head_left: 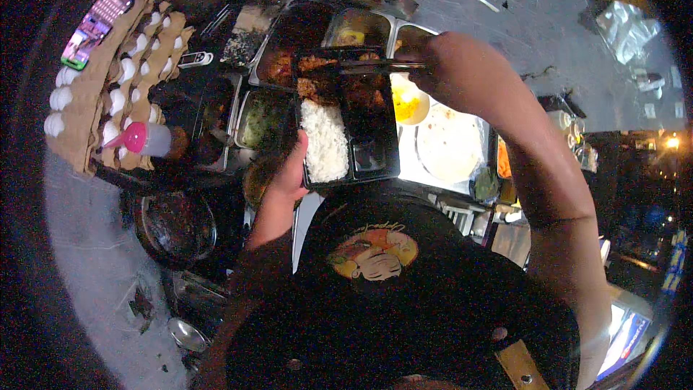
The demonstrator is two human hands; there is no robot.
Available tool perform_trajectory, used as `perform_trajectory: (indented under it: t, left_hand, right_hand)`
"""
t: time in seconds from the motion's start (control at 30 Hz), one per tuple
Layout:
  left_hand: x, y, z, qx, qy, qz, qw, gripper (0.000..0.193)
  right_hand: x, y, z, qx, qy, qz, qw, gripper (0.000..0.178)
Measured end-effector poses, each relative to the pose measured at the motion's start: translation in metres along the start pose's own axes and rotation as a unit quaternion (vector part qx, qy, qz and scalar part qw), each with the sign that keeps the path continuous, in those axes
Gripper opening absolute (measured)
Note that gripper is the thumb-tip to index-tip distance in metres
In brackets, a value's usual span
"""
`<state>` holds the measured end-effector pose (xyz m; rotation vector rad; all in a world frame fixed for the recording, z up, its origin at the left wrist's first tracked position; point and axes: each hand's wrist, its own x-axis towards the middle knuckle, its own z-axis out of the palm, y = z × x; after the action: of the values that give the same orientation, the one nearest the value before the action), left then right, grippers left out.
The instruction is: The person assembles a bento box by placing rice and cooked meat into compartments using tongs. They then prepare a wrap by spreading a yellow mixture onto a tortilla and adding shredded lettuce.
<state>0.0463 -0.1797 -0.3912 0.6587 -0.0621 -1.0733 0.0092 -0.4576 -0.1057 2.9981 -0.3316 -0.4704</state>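
My left hand (294, 166) grips the left edge of a black compartment food tray (375, 175), its fingers hidden below. White rice (325, 146) fills the tray's long left section, with browned meat pieces (309, 87) in the section beyond it. Dark food lies in the right section, too dim to name. At the near right corner sits a small dark cup (369, 154). My right hand (426, 61) is closed on dark tongs (375, 67), which reach left over the tray's far part; their tips are hard to make out.
Food pans (253, 117) stand left of and beyond the tray. A yellow-filled bowl (410, 101) and a brightly lit white board (451, 141) lie right. Egg cartons (141, 76), a phone (97, 25) and a pink-topped bottle (148, 139) are far left, above a dark round pan (175, 225).
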Motion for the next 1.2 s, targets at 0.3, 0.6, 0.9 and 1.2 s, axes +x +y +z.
perform_trajectory:
  t: [0.3,0.6,0.9,1.2]
  left_hand:
    - [-0.004,0.003,-0.003,0.031,-0.013,-0.014,0.999,0.088]
    - [-0.006,0.012,-0.014,0.031,-0.014,-0.033,0.999,0.084]
    - [0.017,0.022,-0.001,0.091,-0.051,-0.104,0.989,0.084]
    - [0.082,-0.022,0.070,0.162,-0.150,-0.215,0.951,0.078]
  right_hand:
    - [-0.013,0.018,-0.002,0.015,0.005,-0.090,0.996,0.038]
    - [-0.001,0.027,-0.009,-0.028,0.043,-0.065,0.997,0.026]
    - [-0.025,0.083,-0.004,0.059,0.044,-0.096,0.993,0.031]
    - [-0.139,0.166,0.040,0.037,0.081,0.045,0.995,0.036]
